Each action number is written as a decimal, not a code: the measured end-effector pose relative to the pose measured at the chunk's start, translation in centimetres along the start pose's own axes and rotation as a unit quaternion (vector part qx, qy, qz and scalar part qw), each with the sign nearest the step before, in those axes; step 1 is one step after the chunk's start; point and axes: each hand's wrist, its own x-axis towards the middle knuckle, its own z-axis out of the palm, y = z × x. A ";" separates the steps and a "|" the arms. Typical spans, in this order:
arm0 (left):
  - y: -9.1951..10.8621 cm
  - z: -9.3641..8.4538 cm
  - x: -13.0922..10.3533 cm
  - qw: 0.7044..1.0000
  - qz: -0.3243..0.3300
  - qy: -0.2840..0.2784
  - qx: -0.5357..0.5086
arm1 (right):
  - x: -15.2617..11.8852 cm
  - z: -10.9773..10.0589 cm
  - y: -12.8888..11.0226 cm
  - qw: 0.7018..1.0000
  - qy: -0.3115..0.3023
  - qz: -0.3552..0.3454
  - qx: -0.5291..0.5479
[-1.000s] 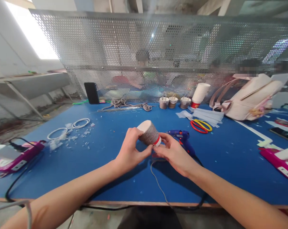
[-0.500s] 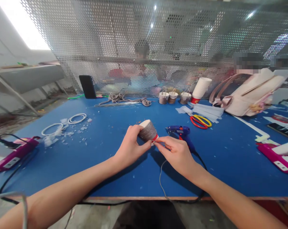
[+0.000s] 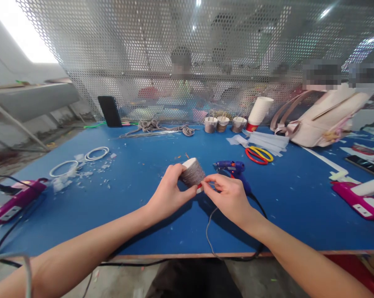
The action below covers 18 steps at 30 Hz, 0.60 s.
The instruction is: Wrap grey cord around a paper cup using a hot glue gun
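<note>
A paper cup [image 3: 193,171] wrapped in grey cord lies tilted above the blue table, a red and white band showing near its lower right end. My left hand [image 3: 171,188] is closed round it from the left, thumb along the near side. At the band, my right hand [image 3: 226,190] pinches the grey cord [image 3: 208,231], whose loose length hangs down to the table's front edge. Just beyond the right hand lies a blue glue gun [image 3: 233,167], its nozzle pointing left.
Scissors [image 3: 258,154] with red and yellow handles lie beside translucent strips [image 3: 269,142]. Behind stand several wrapped cups [image 3: 211,125], stacked paper cups [image 3: 260,111] and a pink bag [image 3: 317,120]. White rings [image 3: 97,153] lie left; power strips [image 3: 359,200] flank both sides.
My right fingertips have shifted slightly up along the cup's band, and the cup is turned a little in my left hand. The view has moved slightly.
</note>
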 end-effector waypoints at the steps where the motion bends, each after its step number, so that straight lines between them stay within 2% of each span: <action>1: 0.0 0.0 0.0 1.000 0.004 0.001 0.002 | 0.0 0.0 0.0 1.000 0.002 0.001 0.000; 18: 0.2 -0.3 0.0 0.999 0.034 0.013 0.007 | -0.2 0.0 0.1 1.000 0.006 0.004 0.012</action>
